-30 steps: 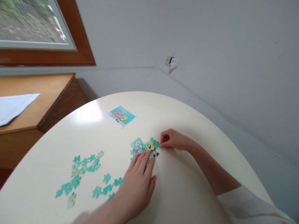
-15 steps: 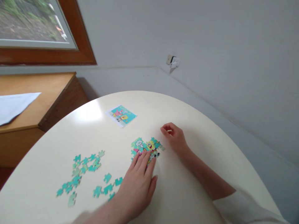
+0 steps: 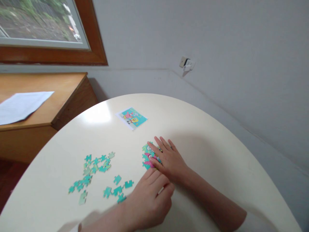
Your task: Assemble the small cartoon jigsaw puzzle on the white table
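Note:
A partly joined cartoon jigsaw puzzle (image 3: pixel 146 157) lies on the table, its right part covered. Across it spreads my right hand (image 3: pixel 171 159), fingers apart and flat. At the puzzle's near edge is my left hand (image 3: pixel 156 193), fingers bent and closed together; whatever is under its fingertips is hidden. To the left of that hand lie a few loose teal puzzle pieces (image 3: pixel 117 190), one partly behind the wrist. Farther left is a larger scatter of teal and pale green pieces (image 3: pixel 87 179).
A picture card (image 3: pixel 134 119) with the same characters lies beyond the puzzle on the round white table (image 3: pixel 193 122). A wooden cabinet (image 3: pixel 70 106) with white paper (image 3: pixel 26 104) stands at left, below a window. A wall socket (image 3: pixel 187 63) holds a white plug.
My right hand has moved left and spread from a curled pose onto the puzzle. My left hand has drawn back to the puzzle's near edge and curled its fingers. The view has shifted slightly.

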Tool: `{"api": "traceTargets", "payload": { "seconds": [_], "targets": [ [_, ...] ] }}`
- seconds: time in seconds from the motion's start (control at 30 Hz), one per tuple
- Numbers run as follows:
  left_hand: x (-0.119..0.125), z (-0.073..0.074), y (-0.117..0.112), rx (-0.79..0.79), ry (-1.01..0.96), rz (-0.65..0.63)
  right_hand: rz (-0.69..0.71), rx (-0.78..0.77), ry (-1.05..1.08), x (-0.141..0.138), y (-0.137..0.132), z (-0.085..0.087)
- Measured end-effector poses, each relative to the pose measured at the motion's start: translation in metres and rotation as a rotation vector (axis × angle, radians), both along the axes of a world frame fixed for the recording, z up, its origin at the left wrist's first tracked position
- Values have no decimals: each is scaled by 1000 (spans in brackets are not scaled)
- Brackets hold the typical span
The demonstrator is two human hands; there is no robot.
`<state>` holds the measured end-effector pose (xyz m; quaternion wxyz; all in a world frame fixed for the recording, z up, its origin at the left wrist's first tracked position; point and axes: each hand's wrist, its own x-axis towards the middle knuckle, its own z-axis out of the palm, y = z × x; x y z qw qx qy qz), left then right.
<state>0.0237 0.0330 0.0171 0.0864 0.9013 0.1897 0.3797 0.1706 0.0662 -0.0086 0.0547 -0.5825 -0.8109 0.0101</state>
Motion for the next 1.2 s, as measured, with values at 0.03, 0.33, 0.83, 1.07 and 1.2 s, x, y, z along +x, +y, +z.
{"api": "traceTargets", "payload": {
  "seconds": [0.03, 0.33, 0.83, 1.07, 1.2],
  "targets": [
    [0, 0, 0, -8, 4, -14, -5, -6, -1, 0, 0, 2],
    [-1, -2, 1, -3, 14, -68, -161, 33, -29, 6, 4, 6],
    [2, -6, 0, 67, 70, -104, 19, -32, 22, -6, 2, 5],
    [-1, -9, -1, 60, 231, -130, -97, -11, -19, 11, 11, 4],
    [-2, -10, -1, 38, 351, -168, -99, 43, -38, 15, 14, -3]
  ]
}}
